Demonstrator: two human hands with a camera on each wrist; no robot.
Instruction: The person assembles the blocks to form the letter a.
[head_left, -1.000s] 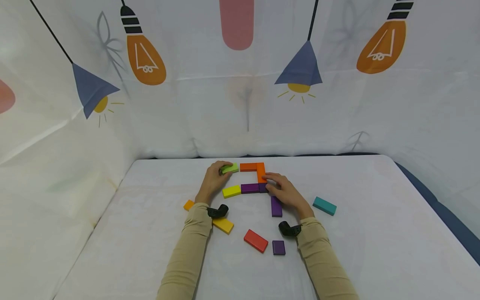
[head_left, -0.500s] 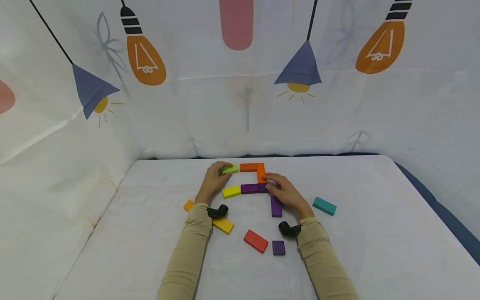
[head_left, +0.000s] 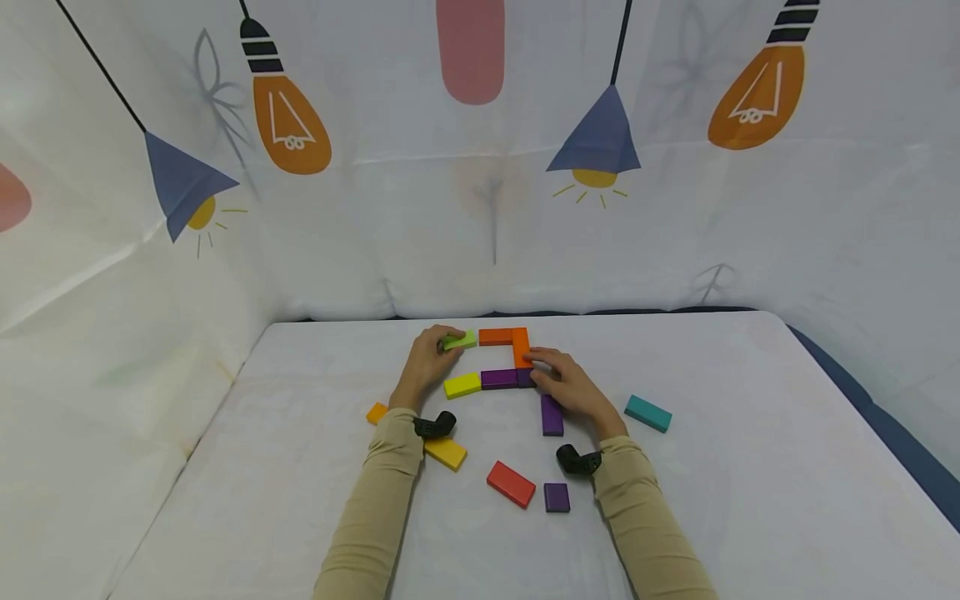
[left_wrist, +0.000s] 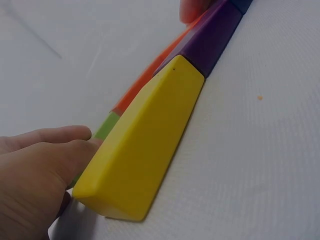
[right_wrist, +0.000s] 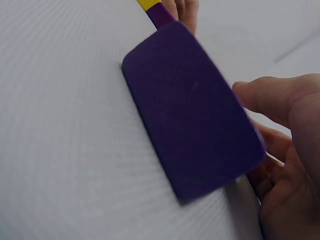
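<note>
At the far side of the table, my left hand point(head_left: 427, 360) pinches a lime-green block point(head_left: 467, 338), partly covered by its fingers. The block's end lies close to a red-orange block point(head_left: 495, 337), which meets an orange block point(head_left: 521, 343) at a corner. A dark purple block point(head_left: 525, 378), a purple block point(head_left: 498, 380) and a yellow block point(left_wrist: 145, 145) form a row nearer the body. My right hand point(head_left: 573, 387) rests at the row's right end, index finger at the orange block and thumb by the dark purple one. Another purple block point(right_wrist: 190, 115) lies just below that hand.
Loose blocks lie around: teal point(head_left: 648, 413) on the right, red point(head_left: 512, 484) and a small dark purple one point(head_left: 557, 497) in front. A golden-yellow block point(head_left: 446, 454) and an orange-yellow block point(head_left: 377, 412) sit beside the left forearm, partly hidden by it.
</note>
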